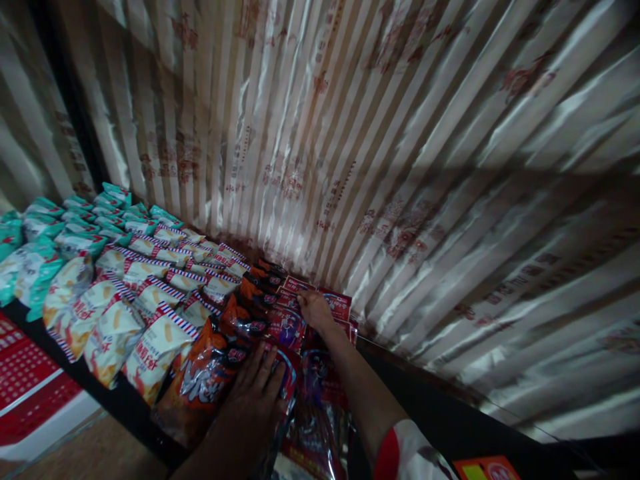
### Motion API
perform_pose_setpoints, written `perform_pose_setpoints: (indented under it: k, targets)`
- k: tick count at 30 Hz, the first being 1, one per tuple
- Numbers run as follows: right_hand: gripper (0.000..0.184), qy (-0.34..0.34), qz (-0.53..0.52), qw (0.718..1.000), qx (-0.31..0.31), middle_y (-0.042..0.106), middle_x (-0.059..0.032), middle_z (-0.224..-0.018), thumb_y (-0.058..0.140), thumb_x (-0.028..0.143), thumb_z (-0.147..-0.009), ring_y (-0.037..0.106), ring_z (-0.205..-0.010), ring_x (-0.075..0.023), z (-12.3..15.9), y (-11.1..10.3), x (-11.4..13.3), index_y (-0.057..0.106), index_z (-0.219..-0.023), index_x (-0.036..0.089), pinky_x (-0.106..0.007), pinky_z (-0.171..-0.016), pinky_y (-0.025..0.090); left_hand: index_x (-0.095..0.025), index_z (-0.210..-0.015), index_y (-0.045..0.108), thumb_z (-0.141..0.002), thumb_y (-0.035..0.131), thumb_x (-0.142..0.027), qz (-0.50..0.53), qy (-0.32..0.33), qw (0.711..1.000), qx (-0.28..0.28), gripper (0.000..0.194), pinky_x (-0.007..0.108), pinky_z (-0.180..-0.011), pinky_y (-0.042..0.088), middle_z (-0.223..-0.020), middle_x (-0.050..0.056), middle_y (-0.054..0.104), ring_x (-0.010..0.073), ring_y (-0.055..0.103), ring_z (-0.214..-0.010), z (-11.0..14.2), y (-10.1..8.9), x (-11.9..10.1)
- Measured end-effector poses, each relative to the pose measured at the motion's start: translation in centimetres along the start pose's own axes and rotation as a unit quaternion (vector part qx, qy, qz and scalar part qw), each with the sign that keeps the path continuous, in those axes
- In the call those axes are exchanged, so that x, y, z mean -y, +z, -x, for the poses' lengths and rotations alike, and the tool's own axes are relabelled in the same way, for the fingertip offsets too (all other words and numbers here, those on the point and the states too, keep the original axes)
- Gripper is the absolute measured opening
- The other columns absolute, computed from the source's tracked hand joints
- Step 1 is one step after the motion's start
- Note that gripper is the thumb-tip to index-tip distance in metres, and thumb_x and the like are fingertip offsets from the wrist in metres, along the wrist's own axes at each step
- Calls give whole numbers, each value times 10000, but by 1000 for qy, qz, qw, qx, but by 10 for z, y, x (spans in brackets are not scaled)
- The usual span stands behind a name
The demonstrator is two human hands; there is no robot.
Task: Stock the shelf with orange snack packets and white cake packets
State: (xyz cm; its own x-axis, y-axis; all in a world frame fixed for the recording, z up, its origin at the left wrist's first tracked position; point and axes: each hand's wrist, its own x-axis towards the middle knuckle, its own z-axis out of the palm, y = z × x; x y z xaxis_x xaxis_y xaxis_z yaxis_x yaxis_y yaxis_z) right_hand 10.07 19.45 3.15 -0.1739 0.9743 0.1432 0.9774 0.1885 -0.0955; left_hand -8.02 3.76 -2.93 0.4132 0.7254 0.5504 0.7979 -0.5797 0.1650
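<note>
My left hand [255, 383] lies with fingers stretched over the front dark red snack packet [290, 373], beside a glossy orange and black snack bag [203, 370]. Farther back, my right hand [317, 310] has its fingers curled down onto the top of a dark red packet [290, 310] in the same rows. Its fingertips are partly hidden. Below the hands, the clear lower part of a dark red packet [317, 433] catches the light.
Rows of cream snack bags with striped edges [160, 340] and teal bags [37, 267] fill the shelf to the left. Behind rises a pleated, printed foil curtain [310, 133]. A red perforated crate [30, 380] stands lower left; an orange card [487, 469] is lower right.
</note>
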Motion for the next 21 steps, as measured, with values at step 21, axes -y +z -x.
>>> perform_pose_setpoints:
  k: [21]
  targets:
    - [306, 85, 10, 996, 12, 674, -81, -1007, 451, 154, -828, 613, -915, -163, -13, 2, -7, 693, -997, 233, -249, -872, 394, -166, -1230, 514, -883, 426, -361, -47, 53, 997, -16, 407, 362, -964, 425, -1342, 116, 472, 250, 404, -1256, -7, 1, 10]
